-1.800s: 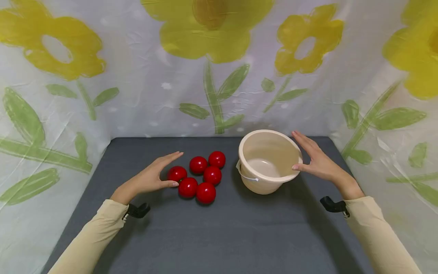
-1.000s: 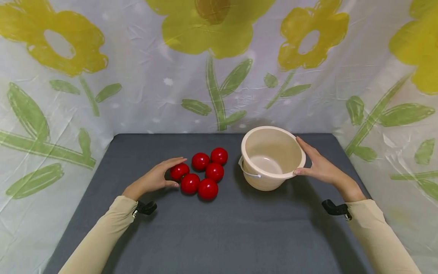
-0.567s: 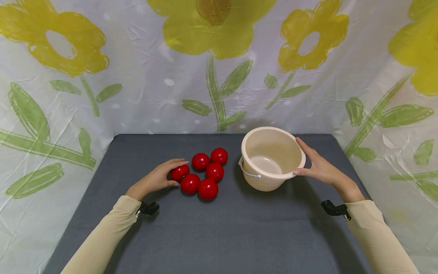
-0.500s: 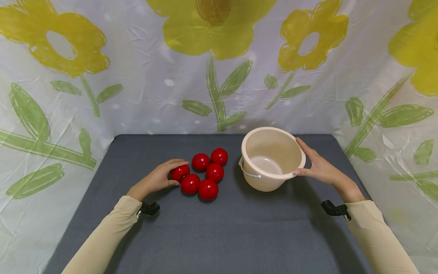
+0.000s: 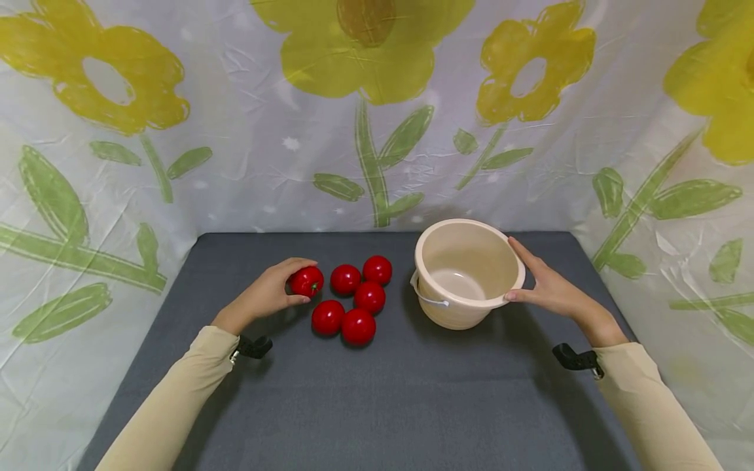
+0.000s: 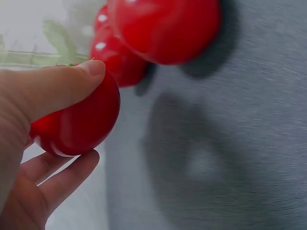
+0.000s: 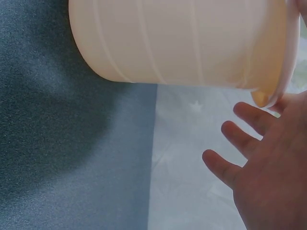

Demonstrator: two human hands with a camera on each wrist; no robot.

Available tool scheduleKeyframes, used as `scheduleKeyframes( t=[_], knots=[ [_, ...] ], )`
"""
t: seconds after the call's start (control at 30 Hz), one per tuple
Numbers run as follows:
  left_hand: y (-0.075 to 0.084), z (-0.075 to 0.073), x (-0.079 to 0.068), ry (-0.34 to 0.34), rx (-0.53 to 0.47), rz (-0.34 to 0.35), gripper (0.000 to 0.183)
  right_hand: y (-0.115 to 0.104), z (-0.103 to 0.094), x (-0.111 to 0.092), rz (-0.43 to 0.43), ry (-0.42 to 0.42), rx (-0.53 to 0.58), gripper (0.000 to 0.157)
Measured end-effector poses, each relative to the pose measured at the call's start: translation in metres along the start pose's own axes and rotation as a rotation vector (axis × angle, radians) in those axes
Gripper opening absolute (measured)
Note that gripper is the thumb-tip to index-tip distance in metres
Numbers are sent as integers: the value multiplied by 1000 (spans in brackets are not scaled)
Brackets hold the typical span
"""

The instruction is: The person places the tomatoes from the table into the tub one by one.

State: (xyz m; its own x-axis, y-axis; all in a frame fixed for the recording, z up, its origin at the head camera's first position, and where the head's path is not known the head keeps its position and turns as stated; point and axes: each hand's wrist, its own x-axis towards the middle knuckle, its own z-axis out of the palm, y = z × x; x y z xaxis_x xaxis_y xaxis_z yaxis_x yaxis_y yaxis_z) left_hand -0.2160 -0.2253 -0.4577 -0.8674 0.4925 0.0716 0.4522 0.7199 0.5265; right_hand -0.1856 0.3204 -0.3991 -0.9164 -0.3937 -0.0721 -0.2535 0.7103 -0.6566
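Resting straight-fingered right hand (image 5: 552, 284) on bucket (image 5: 455, 316); gripping tomato (image 5: 307, 281) with left hand (image 5: 265, 294). Likely light, slick; best held round middle.

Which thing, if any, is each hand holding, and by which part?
The left hand holds a red tomato by its opposite sides. The right hand touches the beige bucket at its rim; whether it grips there cannot be told.

Tomatoes (image 5: 359, 327), red: six, left of centre. Bucket (image 5: 453, 316), cream: one, right of centre, one handle (image 5: 432, 301). Hands two: left hand (image 5: 263, 294), right hand (image 5: 554, 282). Black wrist devices (image 5: 255, 347): two. Beige sleeves (image 5: 171, 399): two, lower corners. Desk (image 5: 383, 412): one. Yellow flowers (image 5: 365, 65) printed across the top: four.
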Motion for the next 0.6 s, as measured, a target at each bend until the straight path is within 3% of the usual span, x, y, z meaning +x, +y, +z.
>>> scheduleKeyframes(
  t=[0.4,0.6],
  knots=[
    [46,-54,34,0,31,78,75,1,0,-2,26,1,-38,112],
    [67,-68,49,-6,30,115,76,-2,-1,-1,22,0,-30,113]
  ],
)
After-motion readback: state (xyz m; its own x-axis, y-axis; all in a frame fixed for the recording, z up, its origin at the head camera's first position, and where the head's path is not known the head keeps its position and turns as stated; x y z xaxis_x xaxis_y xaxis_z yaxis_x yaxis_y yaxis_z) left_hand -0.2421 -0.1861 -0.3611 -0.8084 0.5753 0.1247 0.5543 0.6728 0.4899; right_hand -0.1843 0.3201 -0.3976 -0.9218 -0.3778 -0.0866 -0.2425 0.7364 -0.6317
